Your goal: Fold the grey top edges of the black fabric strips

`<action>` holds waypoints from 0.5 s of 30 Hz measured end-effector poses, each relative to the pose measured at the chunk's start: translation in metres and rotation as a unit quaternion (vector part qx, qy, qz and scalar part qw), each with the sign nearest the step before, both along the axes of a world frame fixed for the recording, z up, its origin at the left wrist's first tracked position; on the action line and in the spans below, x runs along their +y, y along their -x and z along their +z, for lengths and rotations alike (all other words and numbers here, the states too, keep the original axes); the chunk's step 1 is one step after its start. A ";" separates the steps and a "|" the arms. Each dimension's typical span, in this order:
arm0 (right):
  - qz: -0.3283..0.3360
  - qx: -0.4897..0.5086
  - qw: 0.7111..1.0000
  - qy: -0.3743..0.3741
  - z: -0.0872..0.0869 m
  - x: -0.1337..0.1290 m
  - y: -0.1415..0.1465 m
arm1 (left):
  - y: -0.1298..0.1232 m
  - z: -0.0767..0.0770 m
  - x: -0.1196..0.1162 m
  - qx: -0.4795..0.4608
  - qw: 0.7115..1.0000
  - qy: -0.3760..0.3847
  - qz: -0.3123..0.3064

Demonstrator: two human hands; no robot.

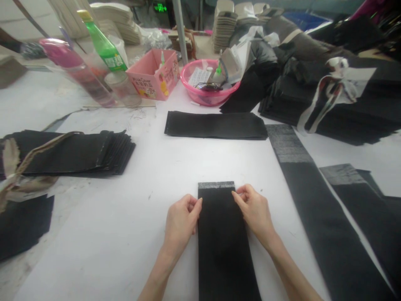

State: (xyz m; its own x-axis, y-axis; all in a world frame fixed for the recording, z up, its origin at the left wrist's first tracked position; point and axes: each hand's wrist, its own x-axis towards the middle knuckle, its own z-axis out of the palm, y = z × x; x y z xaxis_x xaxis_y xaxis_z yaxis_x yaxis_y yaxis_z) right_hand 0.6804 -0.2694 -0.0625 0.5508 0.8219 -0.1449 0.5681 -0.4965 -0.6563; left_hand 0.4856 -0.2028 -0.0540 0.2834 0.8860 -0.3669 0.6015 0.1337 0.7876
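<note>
A long black strip of flat material (221,242) lies on the white table in front of me, a narrow grey band across its far end. My left hand (184,217) pinches its left edge near that end, thumb and fingers pressed together. On the opposite edge, my right hand (255,207) pinches the strip just below the grey band. Beyond them a short stack of black pieces (216,125) lies crosswise. To the right, another long black strip (316,209) runs toward me, its far end coated grey.
At left sits a tied stack of black pieces (69,152). Further back are a pink box (156,79), a pink basin (206,98) with small items, and a green bottle (103,44). A large tied black bundle (291,96) stands at right, near more grey-ended strips (360,200).
</note>
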 end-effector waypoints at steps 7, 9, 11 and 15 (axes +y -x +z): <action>0.001 -0.003 1.000 -0.001 0.002 0.001 0.000 | -0.001 0.000 0.000 0.006 1.000 -0.007 0.001; 0.001 -0.002 1.000 0.001 0.002 0.000 0.001 | -0.001 0.001 0.001 0.003 1.000 -0.005 0.003; 0.000 0.000 1.000 0.001 0.002 0.000 0.001 | -0.001 0.000 0.001 0.003 1.000 -0.005 0.004; -0.001 -0.003 1.000 -0.004 0.000 0.000 0.000 | 0.000 0.000 0.000 0.002 1.000 -0.004 0.003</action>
State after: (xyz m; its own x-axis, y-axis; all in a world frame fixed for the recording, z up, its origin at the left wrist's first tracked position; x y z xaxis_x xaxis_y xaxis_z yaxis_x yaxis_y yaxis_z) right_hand 0.6799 -0.2695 -0.0621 0.5527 0.8225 -0.1342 0.5719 -0.4915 -0.6568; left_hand 0.4859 -0.2025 -0.0544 0.2771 0.8906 -0.3607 0.6037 0.1307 0.7864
